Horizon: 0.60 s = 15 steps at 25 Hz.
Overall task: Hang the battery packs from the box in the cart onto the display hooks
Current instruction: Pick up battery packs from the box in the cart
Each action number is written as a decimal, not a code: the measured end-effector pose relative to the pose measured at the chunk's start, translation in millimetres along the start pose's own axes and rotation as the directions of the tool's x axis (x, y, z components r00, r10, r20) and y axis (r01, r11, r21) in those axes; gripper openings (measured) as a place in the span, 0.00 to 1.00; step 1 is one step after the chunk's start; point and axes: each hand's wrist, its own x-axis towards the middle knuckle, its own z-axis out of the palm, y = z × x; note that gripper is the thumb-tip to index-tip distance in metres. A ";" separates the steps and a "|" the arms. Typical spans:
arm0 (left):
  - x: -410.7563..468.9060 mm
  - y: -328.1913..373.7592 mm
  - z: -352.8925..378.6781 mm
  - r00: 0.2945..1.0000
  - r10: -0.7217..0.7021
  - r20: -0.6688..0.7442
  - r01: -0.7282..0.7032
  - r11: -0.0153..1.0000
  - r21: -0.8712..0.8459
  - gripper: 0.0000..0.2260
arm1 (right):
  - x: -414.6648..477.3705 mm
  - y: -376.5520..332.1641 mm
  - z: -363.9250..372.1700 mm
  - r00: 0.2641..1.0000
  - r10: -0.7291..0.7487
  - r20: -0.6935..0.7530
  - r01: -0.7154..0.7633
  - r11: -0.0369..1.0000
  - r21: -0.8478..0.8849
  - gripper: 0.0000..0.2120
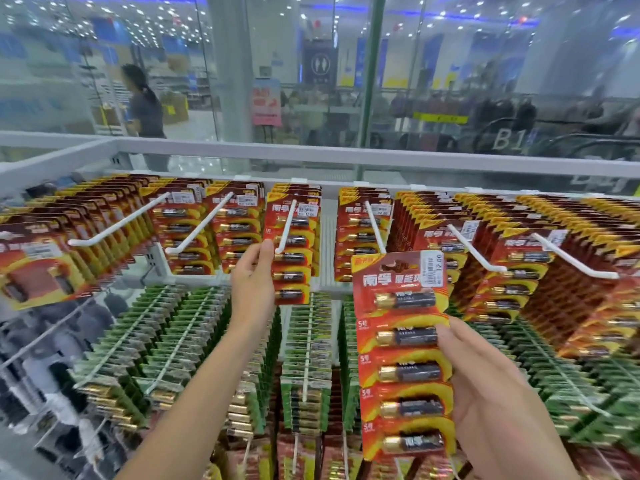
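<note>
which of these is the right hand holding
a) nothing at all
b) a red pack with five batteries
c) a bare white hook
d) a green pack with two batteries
b: the right hand grips the edge of a red battery pack with five batteries showing down its length, while the left hand pinches a hanging red pack on the display.

Retail store: I'm facing white display hooks point(375, 223) packed with price-tagged battery packs point(294, 244), glass partition point(485, 64) behind, restroom sign point(320, 65) and "B1" escalator beyond.
</note>
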 end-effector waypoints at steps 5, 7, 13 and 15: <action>22.4 -9.4 9.7 1.000 -0.003 -0.021 0.002 1.000 -0.018 0.13 | 10.6 5.6 3.3 0.998 -0.064 0.005 0.064 0.998 -0.008 0.22; 24.0 -12.3 11.2 1.000 -0.012 -0.010 0.011 1.000 -0.020 0.14 | 19.0 12.2 1.7 0.998 -0.054 0.030 0.054 0.998 -0.021 0.28; 26.1 -10.9 13.0 0.998 0.016 -0.068 -0.017 1.000 -0.015 0.08 | 66.8 14.0 27.6 0.991 -0.131 0.041 0.135 0.984 -0.116 0.14; 29.4 -13.3 12.5 0.995 0.034 -0.091 -0.036 0.999 -0.015 0.05 | 96.1 11.5 41.7 0.983 -0.181 0.007 0.180 0.969 -0.171 0.14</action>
